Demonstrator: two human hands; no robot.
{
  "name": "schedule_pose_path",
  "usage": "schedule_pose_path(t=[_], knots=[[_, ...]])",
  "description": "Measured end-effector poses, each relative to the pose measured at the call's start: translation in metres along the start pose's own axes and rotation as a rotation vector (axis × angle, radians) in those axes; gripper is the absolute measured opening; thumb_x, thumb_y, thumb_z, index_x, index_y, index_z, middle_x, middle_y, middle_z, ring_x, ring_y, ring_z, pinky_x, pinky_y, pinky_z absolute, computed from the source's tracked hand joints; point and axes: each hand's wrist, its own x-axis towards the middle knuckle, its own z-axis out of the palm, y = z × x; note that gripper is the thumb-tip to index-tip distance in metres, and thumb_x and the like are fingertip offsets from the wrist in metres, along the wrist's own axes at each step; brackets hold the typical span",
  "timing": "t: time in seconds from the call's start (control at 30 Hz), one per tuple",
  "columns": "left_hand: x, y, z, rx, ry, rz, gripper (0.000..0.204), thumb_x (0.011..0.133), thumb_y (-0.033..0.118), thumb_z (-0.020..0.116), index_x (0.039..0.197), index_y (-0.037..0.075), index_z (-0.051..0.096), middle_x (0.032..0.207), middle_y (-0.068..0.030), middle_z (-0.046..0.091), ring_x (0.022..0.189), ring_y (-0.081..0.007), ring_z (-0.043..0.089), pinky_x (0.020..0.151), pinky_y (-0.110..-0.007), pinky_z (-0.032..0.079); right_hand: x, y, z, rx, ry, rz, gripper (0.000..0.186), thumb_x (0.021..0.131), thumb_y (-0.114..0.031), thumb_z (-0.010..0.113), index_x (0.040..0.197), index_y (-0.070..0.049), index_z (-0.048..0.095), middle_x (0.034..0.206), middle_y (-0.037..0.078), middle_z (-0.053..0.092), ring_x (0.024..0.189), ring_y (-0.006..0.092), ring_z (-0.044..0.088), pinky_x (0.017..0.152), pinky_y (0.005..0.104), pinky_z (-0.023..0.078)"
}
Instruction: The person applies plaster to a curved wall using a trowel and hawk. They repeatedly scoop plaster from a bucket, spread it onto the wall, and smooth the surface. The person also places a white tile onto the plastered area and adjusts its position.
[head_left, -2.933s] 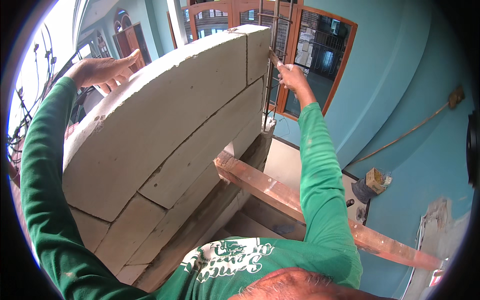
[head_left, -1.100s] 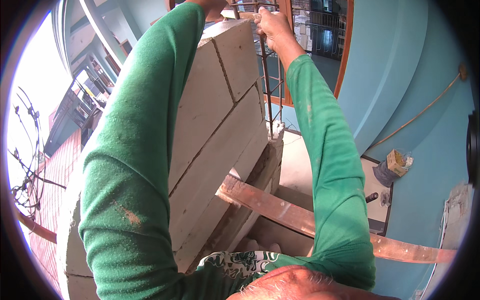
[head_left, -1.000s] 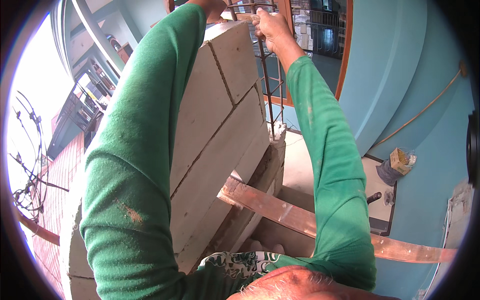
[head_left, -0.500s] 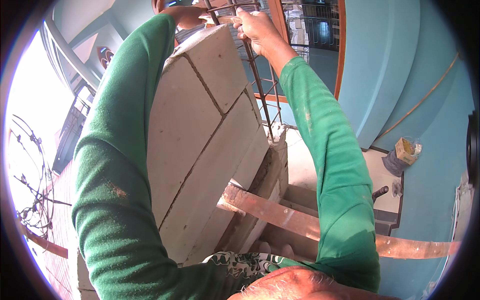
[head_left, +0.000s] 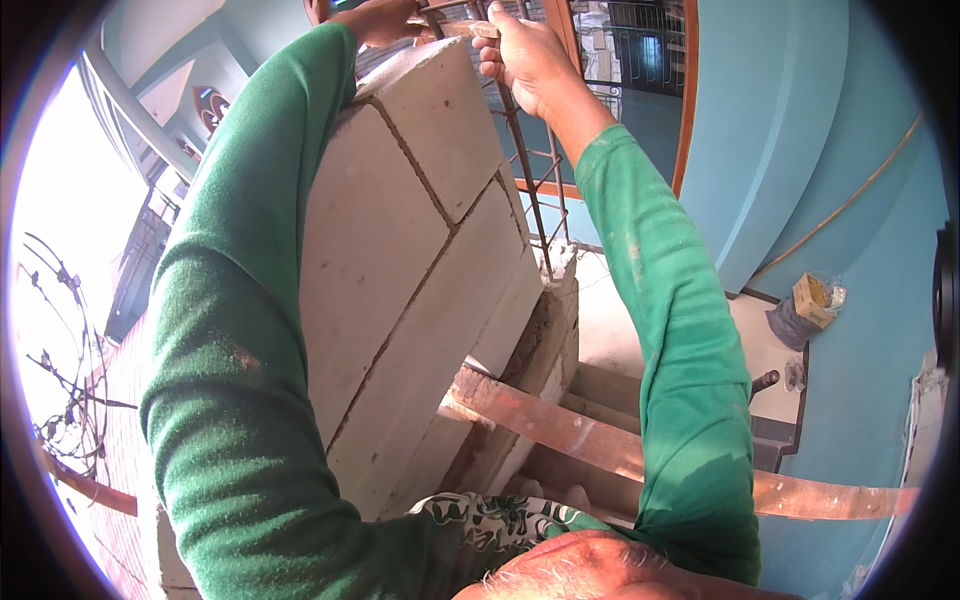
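A pale block wall (head_left: 400, 260) with dark mortar joints rises in front of me, between my forearms. Beyond its top end stands a cage of steel reinforcing bars (head_left: 520, 150). A short flat wooden strip (head_left: 458, 29) lies across the bars, just above the end of the top block. My right hand (head_left: 535, 62) grips the strip's right end, thumb pointing up and fingers curled below. At its left end, my left hand (head_left: 380, 20) is closed on the strip, close to the picture's upper edge; some of its fingers are hidden.
A reddish plank (head_left: 560, 425) crosses low from the wall to the right, passing under my right arm. Steps (head_left: 600, 395) lie below it. A cardboard box (head_left: 812, 300) stands by the blue wall (head_left: 880, 260) at right. Tangled cables (head_left: 70, 350) hang at far left.
My right hand has shifted a little right and down, its thumb now raised straighter. My left hand has risen slightly toward the upper edge. The strip is still between them.
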Motion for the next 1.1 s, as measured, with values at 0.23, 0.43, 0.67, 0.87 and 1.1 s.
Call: schedule_pose_path(t=[0.23,0.43,0.67,0.87,1.1], knots=[[0.001,-0.038,0.006,-0.084,0.086,0.347,0.038,0.099,0.032,0.070,0.136,0.022,0.070,0.125,-0.0147,0.073,0.117,-0.0331,0.068,0.099,-0.046,0.052,-0.096,0.050,-0.035,-0.729,-0.119,-0.073,0.061,0.101,-0.046,0.066,0.137,0.003,0.055,0.104,0.014,0.067,0.089,0.0242,0.065,0.080,0.0401,0.055],[-0.001,-0.007,-0.012,0.071,0.064,0.201,0.039,0.100,0.040,0.068,0.138,0.031,0.068,0.119,-0.0169,0.074,0.107,-0.0378,0.071,0.091,-0.049,0.055,-0.245,0.077,-0.086,-1.306,-0.499,0.078,0.056,0.101,-0.032,0.066,0.139,0.007,0.053,0.120,0.025,0.056,0.117,0.0408,0.053,0.103,0.0503,0.045],[-0.018,-0.006,-0.021,0.202,0.082,0.187,0.036,0.101,0.045,0.064,0.133,0.029,0.071,0.105,-0.0193,0.075,0.095,-0.0398,0.072,0.082,-0.053,0.055,-0.392,0.113,-0.128,-1.296,-0.774,0.558,0.096,0.097,-0.059,0.063,0.160,0.005,0.028,0.159,0.039,0.028,0.149,0.0529,0.032,0.122,0.0552,0.033],[-0.009,-0.020,-0.009,0.430,0.141,0.175,0.032,0.102,0.044,0.060,0.120,0.022,0.075,0.097,-0.0157,0.075,0.089,-0.0370,0.073,0.074,-0.051,0.057,-0.451,0.143,-0.117,-1.428,-0.761,0.567,0.113,0.085,-0.071,0.070,0.162,-0.001,0.027,0.158,0.035,0.035,0.135,0.0524,0.052,0.110,0.0564,0.047],[-0.001,-0.012,-0.016,0.602,0.112,0.177,0.030,0.106,0.041,0.053,0.117,0.025,0.076,0.096,-0.0107,0.076,0.089,-0.0330,0.074,0.071,-0.048,0.058,-0.453,0.128,-0.101,-1.484,-0.568,0.508,0.107,0.080,-0.060,0.078,0.160,-0.006,0.032,0.132,0.022,0.057,0.116,0.0400,0.063,0.093,0.0523,0.054]])
